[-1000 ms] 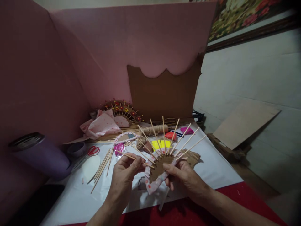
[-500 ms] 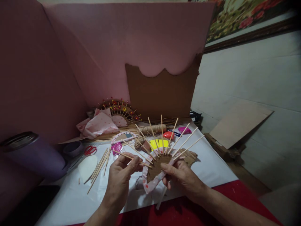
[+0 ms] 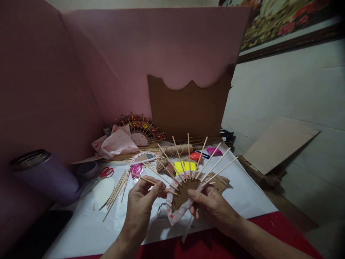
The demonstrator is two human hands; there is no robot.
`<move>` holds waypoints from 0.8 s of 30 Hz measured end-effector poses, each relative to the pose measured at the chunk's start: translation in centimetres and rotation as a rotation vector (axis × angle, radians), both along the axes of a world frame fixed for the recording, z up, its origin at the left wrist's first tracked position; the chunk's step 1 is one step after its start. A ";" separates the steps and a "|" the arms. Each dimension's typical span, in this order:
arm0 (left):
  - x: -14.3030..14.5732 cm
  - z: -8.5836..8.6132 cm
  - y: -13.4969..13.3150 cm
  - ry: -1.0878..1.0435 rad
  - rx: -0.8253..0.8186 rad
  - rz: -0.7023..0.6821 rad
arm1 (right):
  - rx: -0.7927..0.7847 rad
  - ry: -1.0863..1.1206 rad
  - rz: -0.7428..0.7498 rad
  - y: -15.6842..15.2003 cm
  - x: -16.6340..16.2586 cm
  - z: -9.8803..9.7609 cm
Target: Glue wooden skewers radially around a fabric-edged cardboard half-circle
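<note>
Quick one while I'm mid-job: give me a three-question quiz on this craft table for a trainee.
1. True or false: the right hand holds the cardboard fan piece with sticks fanning out of it.
2. What does the left hand pinch? A) the red scissors B) a thin wooden stick C) the twine spool
3. Fill in: the loose sticks lie on the white sheet to the ____ of the left hand.

Key
1. True.
2. B: the grip is on a wooden stick at the fan's left edge; the red scissors and twine spool lie untouched.
3. Left.
</note>
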State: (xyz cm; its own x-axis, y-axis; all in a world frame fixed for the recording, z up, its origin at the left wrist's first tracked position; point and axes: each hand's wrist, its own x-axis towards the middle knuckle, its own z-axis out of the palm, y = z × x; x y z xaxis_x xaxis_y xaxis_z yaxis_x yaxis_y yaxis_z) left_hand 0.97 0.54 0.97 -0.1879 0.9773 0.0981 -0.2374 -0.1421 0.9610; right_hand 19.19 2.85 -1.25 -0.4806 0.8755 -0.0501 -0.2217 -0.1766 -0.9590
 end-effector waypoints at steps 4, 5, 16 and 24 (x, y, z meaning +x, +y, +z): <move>-0.1 0.0 -0.1 0.001 0.010 0.004 | -0.012 0.028 0.000 0.2 0.1 -0.3; 0.0 0.0 -0.1 0.003 0.012 0.005 | -0.008 0.031 0.004 0.2 0.1 -0.4; 0.0 0.1 -0.5 0.057 0.022 0.039 | -0.017 0.053 0.002 0.0 -0.2 -0.4; 0.2 0.4 -0.7 0.005 0.020 0.020 | -0.010 0.005 -0.017 0.2 -0.2 -1.2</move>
State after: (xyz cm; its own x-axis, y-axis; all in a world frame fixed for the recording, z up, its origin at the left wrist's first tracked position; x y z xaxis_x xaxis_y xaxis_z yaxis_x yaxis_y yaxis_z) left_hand 1.16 -0.19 1.35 -0.2069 0.9712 0.1182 -0.2294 -0.1656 0.9591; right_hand 18.95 3.02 -2.42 -0.4657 0.8831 -0.0565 -0.2295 -0.1822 -0.9561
